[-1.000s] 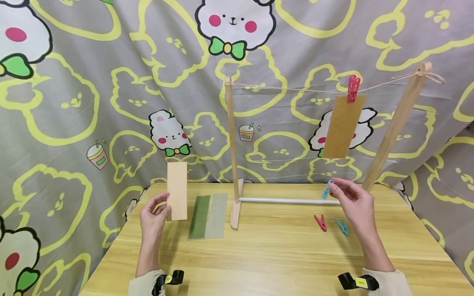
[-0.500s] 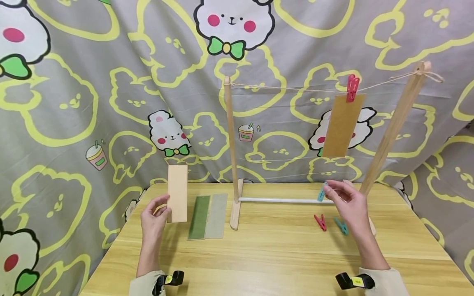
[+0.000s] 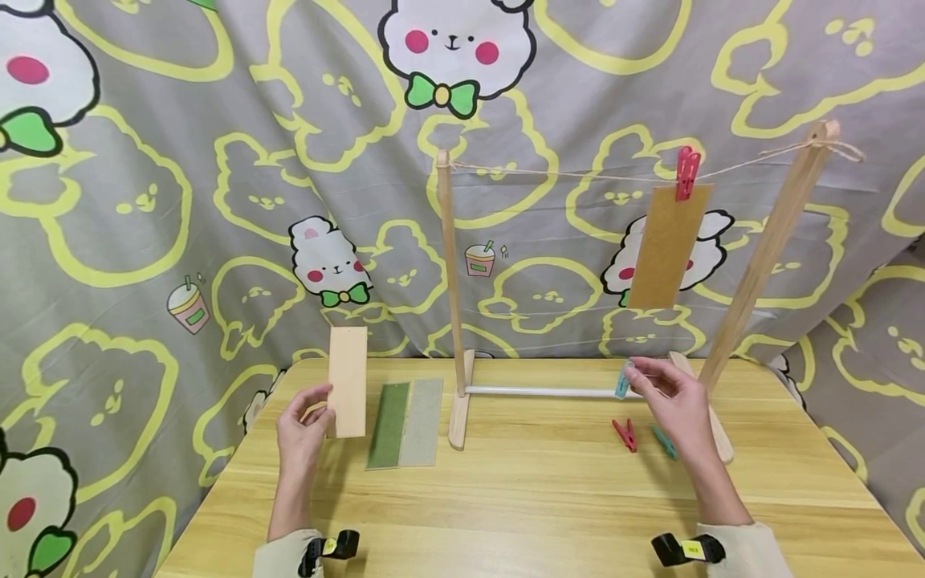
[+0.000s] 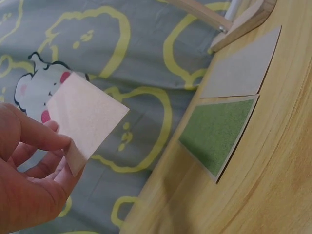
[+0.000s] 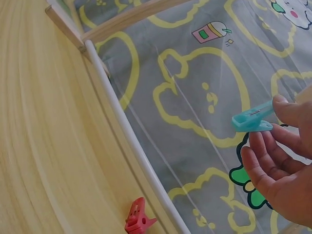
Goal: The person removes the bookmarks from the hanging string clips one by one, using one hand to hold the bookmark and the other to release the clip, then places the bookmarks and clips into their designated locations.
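My left hand (image 3: 304, 425) pinches a pale beige rectangular card (image 3: 348, 381) by its left edge and holds it upright above the table. In the left wrist view the thumb and fingers meet on the edge of that card (image 4: 90, 117). My right hand (image 3: 675, 401) pinches a light blue clothespin (image 3: 622, 380) between thumb and forefinger, near the rack's white rod. The right wrist view shows this clothespin (image 5: 252, 117) with its free end pointing away from the fingers. Below lie a red clothespin (image 3: 625, 435) and a teal clothespin (image 3: 663, 441), the latter partly hidden by my right hand.
A wooden rack with a left post (image 3: 452, 273), right post (image 3: 769, 249) and white rod (image 3: 552, 392) carries a string (image 3: 556, 172). A red clothespin (image 3: 688, 172) hangs a brown card (image 3: 668, 249) from it. A green card (image 3: 389, 425) and a grey card (image 3: 422, 423) lie left.
My right hand has moved left and slightly down with the light blue clothespin. My left hand has lowered the beige card slightly. The hanging brown card is nearly unmoved.
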Action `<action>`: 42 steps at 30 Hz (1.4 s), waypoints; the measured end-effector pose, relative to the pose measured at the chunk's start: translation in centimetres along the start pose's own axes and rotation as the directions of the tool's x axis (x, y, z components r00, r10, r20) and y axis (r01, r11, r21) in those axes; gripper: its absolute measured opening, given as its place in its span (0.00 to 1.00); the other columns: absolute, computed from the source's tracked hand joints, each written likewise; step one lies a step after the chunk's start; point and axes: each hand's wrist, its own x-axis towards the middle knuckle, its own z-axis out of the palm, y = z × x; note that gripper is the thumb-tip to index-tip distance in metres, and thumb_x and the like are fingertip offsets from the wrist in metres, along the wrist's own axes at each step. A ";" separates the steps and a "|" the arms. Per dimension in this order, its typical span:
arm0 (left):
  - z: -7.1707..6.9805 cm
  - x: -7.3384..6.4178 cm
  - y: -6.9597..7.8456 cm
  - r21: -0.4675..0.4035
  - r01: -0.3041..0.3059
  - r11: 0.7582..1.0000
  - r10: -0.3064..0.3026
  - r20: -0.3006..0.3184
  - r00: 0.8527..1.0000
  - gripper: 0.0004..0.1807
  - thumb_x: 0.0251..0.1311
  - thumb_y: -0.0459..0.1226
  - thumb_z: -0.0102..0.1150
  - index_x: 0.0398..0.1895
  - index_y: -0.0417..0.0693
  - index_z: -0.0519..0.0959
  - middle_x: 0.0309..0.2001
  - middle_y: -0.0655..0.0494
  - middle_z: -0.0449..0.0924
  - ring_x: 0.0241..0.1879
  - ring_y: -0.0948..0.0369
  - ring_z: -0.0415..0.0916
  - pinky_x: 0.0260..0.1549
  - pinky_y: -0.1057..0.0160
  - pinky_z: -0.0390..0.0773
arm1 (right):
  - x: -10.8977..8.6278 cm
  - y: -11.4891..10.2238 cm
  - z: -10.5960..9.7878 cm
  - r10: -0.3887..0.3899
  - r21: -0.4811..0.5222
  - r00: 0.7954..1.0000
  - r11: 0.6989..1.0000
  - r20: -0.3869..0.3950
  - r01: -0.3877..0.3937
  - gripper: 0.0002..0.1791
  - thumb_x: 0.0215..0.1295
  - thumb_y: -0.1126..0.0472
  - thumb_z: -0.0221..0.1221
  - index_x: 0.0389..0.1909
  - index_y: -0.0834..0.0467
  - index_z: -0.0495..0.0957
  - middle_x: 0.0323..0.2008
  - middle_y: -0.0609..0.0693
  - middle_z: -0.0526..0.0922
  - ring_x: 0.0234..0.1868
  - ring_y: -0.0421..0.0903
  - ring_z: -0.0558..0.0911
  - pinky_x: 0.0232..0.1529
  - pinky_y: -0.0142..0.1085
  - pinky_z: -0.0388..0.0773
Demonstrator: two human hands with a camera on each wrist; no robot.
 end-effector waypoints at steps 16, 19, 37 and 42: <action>-0.2 0.0 -0.9 0.009 0.042 0.999 -0.043 0.039 0.998 0.24 0.59 0.15 0.54 0.60 0.30 0.77 0.48 0.53 0.77 0.39 0.65 0.78 0.31 0.74 0.78 | -0.1 1.5 0.4 0.013 -0.020 1.000 1.000 0.026 -0.013 0.19 0.69 0.63 0.67 0.54 0.71 0.81 0.40 0.33 0.85 0.36 0.30 0.84 0.40 0.23 0.82; -0.2 0.1 -1.1 0.002 0.039 0.999 -0.039 0.045 0.998 0.24 0.59 0.15 0.54 0.60 0.30 0.77 0.48 0.52 0.77 0.39 0.65 0.78 0.31 0.74 0.78 | -0.1 1.7 0.5 0.011 -0.072 0.999 0.997 0.032 -0.009 0.19 0.69 0.59 0.67 0.54 0.69 0.82 0.41 0.33 0.85 0.37 0.29 0.83 0.40 0.21 0.80; -0.5 0.3 -2.2 0.090 0.057 0.994 -0.064 0.069 0.996 0.24 0.60 0.16 0.52 0.61 0.31 0.77 0.53 0.42 0.76 0.43 0.62 0.77 0.38 0.76 0.78 | -0.5 3.0 1.0 0.065 -0.163 0.996 0.985 0.060 -0.055 0.21 0.70 0.52 0.66 0.55 0.64 0.83 0.42 0.51 0.88 0.36 0.33 0.84 0.35 0.23 0.79; -0.6 0.3 -2.5 0.102 0.065 0.993 -0.073 0.076 0.994 0.25 0.60 0.16 0.51 0.61 0.32 0.76 0.54 0.42 0.75 0.45 0.60 0.77 0.39 0.76 0.78 | -0.5 3.1 1.1 0.070 -0.181 0.996 0.982 0.049 -0.060 0.21 0.70 0.53 0.66 0.55 0.64 0.83 0.43 0.53 0.88 0.37 0.29 0.83 0.35 0.22 0.79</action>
